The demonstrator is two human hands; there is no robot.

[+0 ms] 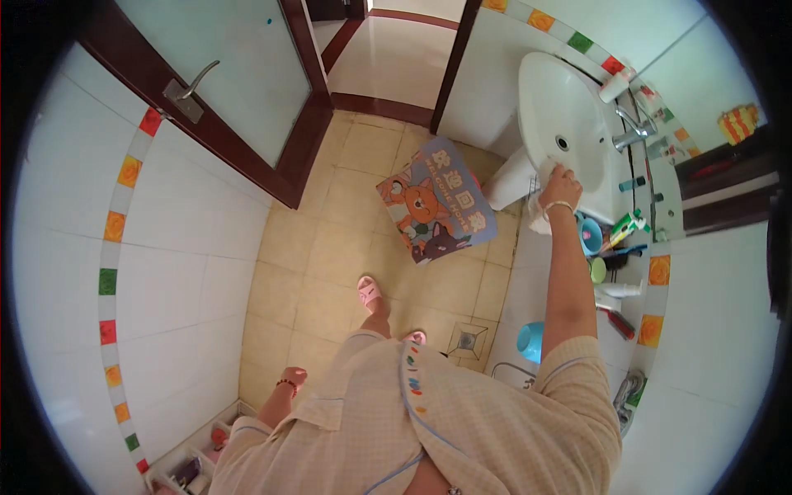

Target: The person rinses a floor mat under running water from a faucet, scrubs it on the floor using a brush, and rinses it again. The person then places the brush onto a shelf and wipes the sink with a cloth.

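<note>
My right hand (561, 186) reaches to the near front rim of the white washbasin (530, 107), its fingers closed on a white cloth (539, 216). Part of the cloth hangs down over the basin's outer side, and the hand hides some of it. Beside the hand, inside the bowl, is the drain (563, 143). The chrome tap (634, 134) stands on the far side of the bowl. My left hand (294, 377) hangs low by my side, away from any object, with its fingers loosely curled and nothing visible in them.
A blue cup (589, 236), toothpaste tube (627, 227), brushes and bottles line the ledge by the basin. A light-blue container (530, 341) sits nearer me. A patterned doormat (437, 202) leans over beside the pedestal. The glass door (223, 74) stands open; a floor drain (467, 340) lies near my feet.
</note>
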